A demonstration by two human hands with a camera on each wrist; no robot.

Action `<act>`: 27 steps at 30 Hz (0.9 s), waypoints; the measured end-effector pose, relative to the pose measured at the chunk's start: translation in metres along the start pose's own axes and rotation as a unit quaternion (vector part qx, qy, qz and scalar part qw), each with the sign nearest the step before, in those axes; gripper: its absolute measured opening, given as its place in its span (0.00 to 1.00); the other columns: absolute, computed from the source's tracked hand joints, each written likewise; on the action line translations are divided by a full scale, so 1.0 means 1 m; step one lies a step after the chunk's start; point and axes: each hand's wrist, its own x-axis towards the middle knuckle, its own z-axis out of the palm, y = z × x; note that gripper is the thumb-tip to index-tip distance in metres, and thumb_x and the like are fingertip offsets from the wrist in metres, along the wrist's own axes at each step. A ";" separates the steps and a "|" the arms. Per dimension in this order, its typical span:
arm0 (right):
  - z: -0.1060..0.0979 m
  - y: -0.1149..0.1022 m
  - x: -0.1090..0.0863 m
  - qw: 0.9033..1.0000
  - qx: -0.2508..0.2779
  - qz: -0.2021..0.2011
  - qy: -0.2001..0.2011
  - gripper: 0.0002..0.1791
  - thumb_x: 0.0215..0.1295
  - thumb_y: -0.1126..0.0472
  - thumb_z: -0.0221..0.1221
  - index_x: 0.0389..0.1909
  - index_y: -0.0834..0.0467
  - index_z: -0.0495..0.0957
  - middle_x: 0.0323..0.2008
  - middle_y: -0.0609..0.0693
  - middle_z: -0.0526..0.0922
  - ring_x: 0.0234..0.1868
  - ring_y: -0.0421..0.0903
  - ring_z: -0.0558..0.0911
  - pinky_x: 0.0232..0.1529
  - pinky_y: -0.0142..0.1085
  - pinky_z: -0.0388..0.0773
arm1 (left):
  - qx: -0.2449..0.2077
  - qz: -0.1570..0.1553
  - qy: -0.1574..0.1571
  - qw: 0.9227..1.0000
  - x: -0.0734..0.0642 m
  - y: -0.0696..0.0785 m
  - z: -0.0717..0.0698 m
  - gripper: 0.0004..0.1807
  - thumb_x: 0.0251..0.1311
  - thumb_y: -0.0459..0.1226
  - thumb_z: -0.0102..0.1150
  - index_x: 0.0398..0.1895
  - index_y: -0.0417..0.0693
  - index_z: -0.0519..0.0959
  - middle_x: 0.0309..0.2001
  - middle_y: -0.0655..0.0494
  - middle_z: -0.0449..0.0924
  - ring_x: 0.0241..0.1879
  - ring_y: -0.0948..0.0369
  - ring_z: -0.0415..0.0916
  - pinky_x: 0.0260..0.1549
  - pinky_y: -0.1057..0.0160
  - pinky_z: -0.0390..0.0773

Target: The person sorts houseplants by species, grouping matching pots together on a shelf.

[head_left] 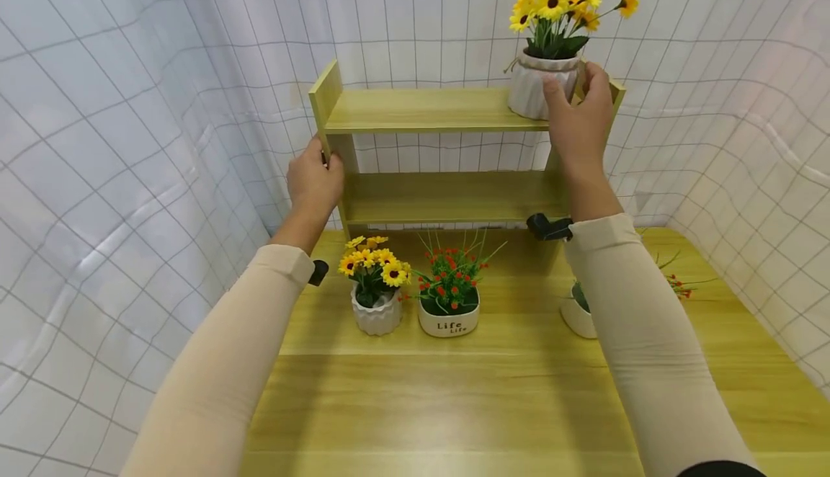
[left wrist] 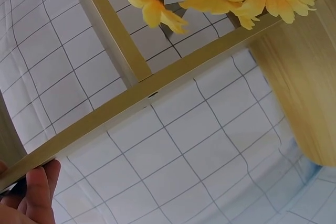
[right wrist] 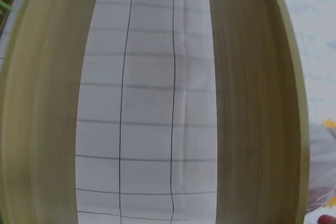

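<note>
A two-tier wooden shelf (head_left: pixel 447 108) stands at the back of the table. My left hand (head_left: pixel 314 178) grips its left side panel (head_left: pixel 322 102), thumb on the inner side; in the left wrist view the fingers (left wrist: pixel 39 195) wrap that panel's edge. At the top board's right end, my right hand (head_left: pixel 580 120) holds a white ribbed flowerpot (head_left: pixel 533 91) with yellow artificial sunflowers (head_left: pixel 554 1). The thumb lies across the pot's front, and the other fingers are partly hidden behind its right side. The right wrist view shows mainly shelf boards, with one fingertip (right wrist: pixel 326 219) at the corner.
In front of the shelf are a small white pot of yellow flowers (head_left: pixel 377 315) and a white "Life" planter with red flowers (head_left: pixel 449 322). Another white planter (head_left: pixel 577 316) is partly behind my right sleeve. A gridded curtain (head_left: pixel 421 23) surrounds the wooden table (head_left: pixel 428 405).
</note>
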 end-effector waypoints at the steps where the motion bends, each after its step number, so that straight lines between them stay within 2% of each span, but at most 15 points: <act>1: 0.000 0.001 -0.006 1.000 0.013 -0.017 0.012 0.37 0.67 0.42 0.58 0.72 0.53 0.62 0.68 0.46 0.67 0.68 0.36 0.63 0.66 0.29 0.58 | 0.001 0.000 0.003 1.000 0.000 0.000 0.000 0.16 0.72 0.41 0.46 0.54 0.42 0.76 0.53 0.43 0.82 0.55 0.45 0.78 0.51 0.47 0.76; 4: 0.003 0.002 -0.029 0.996 0.039 -0.069 0.035 0.33 0.66 0.46 0.59 0.68 0.56 0.67 0.64 0.47 0.71 0.66 0.37 0.66 0.63 0.31 0.62 | 0.006 0.003 0.009 1.000 0.001 -0.002 -0.001 0.16 0.72 0.41 0.46 0.55 0.42 0.76 0.53 0.43 0.82 0.55 0.45 0.78 0.51 0.46 0.76; 6: 0.006 0.000 -0.045 0.994 0.058 -0.087 0.037 0.34 0.64 0.47 0.60 0.67 0.58 0.68 0.64 0.48 0.71 0.65 0.39 0.67 0.62 0.32 0.64 | 0.005 0.002 0.010 1.000 0.002 -0.002 -0.003 0.16 0.72 0.40 0.46 0.55 0.42 0.76 0.53 0.42 0.82 0.54 0.45 0.78 0.51 0.46 0.75; 11: 0.013 -0.001 -0.084 0.990 0.096 -0.104 0.013 0.36 0.62 0.49 0.63 0.67 0.62 0.68 0.65 0.52 0.71 0.64 0.42 0.68 0.61 0.33 0.66 | 0.001 -0.010 0.003 1.000 0.001 -0.004 -0.004 0.17 0.73 0.41 0.45 0.57 0.43 0.75 0.54 0.42 0.81 0.55 0.46 0.78 0.50 0.46 0.76; 18: 0.022 0.006 -0.130 0.987 0.082 -0.138 -0.002 0.33 0.63 0.48 0.63 0.66 0.60 0.70 0.63 0.48 0.74 0.63 0.40 0.71 0.60 0.41 0.69 | -0.006 -0.008 -0.005 1.000 -0.002 -0.002 0.001 0.17 0.72 0.40 0.45 0.56 0.42 0.75 0.54 0.43 0.81 0.56 0.46 0.78 0.52 0.47 0.77; 22: 0.025 0.012 -0.151 0.984 0.117 -0.128 -0.026 0.31 0.65 0.52 0.63 0.66 0.61 0.70 0.63 0.47 0.74 0.64 0.42 0.71 0.60 0.43 0.70 | 0.002 -0.005 0.000 1.000 -0.001 0.000 0.003 0.17 0.72 0.40 0.45 0.55 0.42 0.76 0.54 0.43 0.82 0.55 0.46 0.78 0.51 0.47 0.77; 27: 0.030 0.017 -0.175 0.983 0.139 -0.099 -0.064 0.29 0.66 0.62 0.62 0.66 0.65 0.68 0.64 0.54 0.73 0.66 0.48 0.71 0.62 0.45 0.69 | -0.003 -0.003 0.001 1.000 0.000 -0.002 0.005 0.17 0.73 0.41 0.45 0.57 0.43 0.76 0.55 0.44 0.82 0.56 0.47 0.78 0.51 0.48 0.77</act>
